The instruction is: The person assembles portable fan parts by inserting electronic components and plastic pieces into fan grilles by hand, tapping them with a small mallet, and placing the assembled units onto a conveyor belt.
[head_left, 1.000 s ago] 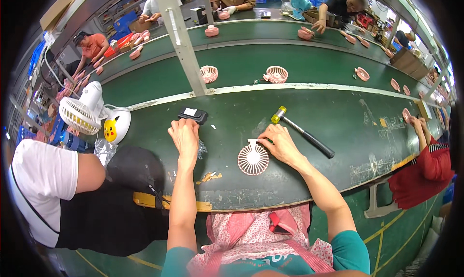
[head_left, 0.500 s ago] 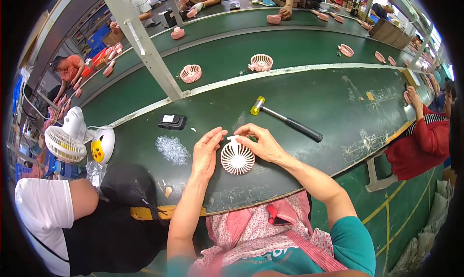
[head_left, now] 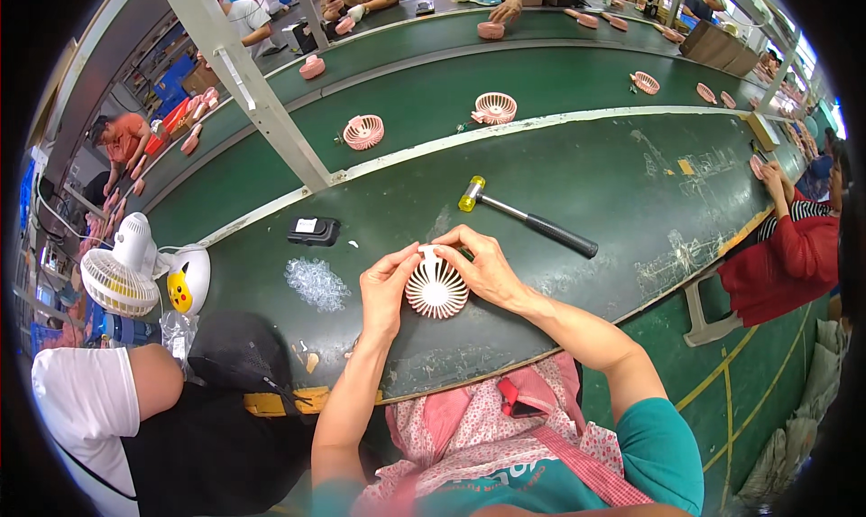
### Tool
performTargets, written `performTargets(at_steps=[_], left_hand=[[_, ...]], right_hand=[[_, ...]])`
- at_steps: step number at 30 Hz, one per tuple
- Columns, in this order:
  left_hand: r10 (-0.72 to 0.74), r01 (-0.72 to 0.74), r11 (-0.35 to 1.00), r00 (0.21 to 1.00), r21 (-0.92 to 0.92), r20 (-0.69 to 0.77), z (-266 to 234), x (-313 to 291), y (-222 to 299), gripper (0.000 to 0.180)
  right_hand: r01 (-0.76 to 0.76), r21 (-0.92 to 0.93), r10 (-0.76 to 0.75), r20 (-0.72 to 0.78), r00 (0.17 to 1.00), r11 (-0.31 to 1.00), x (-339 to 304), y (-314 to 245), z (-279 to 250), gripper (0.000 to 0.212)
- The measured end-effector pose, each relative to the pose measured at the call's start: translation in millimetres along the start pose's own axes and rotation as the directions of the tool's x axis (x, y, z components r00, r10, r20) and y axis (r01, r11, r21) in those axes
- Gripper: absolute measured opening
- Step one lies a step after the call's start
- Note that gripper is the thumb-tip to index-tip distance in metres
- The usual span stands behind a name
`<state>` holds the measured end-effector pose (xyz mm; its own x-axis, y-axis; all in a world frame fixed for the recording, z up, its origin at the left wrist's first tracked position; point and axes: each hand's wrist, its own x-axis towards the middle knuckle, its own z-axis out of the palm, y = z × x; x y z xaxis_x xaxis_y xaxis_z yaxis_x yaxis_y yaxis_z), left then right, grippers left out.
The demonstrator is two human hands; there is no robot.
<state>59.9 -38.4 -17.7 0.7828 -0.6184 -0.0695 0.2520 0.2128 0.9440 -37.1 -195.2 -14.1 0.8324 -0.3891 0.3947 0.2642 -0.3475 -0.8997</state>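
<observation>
A pale pink, round slatted fan cover (head_left: 437,293) with a short neck is on the green bench close in front of me. My right hand (head_left: 487,269) grips its neck from the right between thumb and fingers. From the left, my left hand (head_left: 386,287) pinches at the same neck, its fingertips hiding part of it. Any small piece between the fingertips is too small to make out. Left of my hands lies a pile of small clear pieces (head_left: 317,285). A mallet (head_left: 528,217) with a yellow head and black handle rests beyond my right hand.
A black box-shaped device (head_left: 314,230) lies behind the clear pieces. A white desk fan (head_left: 122,269) stands at the left, near a seated person in white. Beyond a pale rail, the conveyor (head_left: 406,124) carries pink fan covers (head_left: 363,132). A person in red (head_left: 803,260) sits at the right.
My left hand has closed in on the fan cover's neck, where its fingertips were apart from it before. The right hand stays on the neck.
</observation>
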Motion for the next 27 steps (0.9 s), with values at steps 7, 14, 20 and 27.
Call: performTargets(at_steps=[7, 14, 20, 27], left_hand=[[0.088, -0.095, 0.991, 0.993, 0.093, 0.076, -4.1, 4.2, -0.4, 0.017], [-0.061, 0.093, 0.963, 0.989, -0.251, 0.133, -1.5, 7.5, -4.1, 0.018], [-0.128, 0.146, 0.946, 0.989, -0.289, 0.081, -2.4, 5.9, -6.6, 0.018], [-0.138, 0.160, 0.940, 0.986, -0.302, 0.092, -1.7, 8.3, -10.2, 0.017]], right_hand=[[0.007, 0.068, -0.016, 0.126, 0.992, 0.998, 6.2, -6.4, -10.5, 0.017], [0.032, -0.135, -0.024, 0.065, 0.998, 0.990, 3.9, -3.9, -18.8, 0.013], [0.289, -0.340, -0.275, 0.090, 0.957, 0.895, 0.8, -7.8, -19.0, 0.010], [0.227, -0.329, -0.215, 0.072, 0.974, 0.917, 1.4, -8.5, -17.2, 0.012]])
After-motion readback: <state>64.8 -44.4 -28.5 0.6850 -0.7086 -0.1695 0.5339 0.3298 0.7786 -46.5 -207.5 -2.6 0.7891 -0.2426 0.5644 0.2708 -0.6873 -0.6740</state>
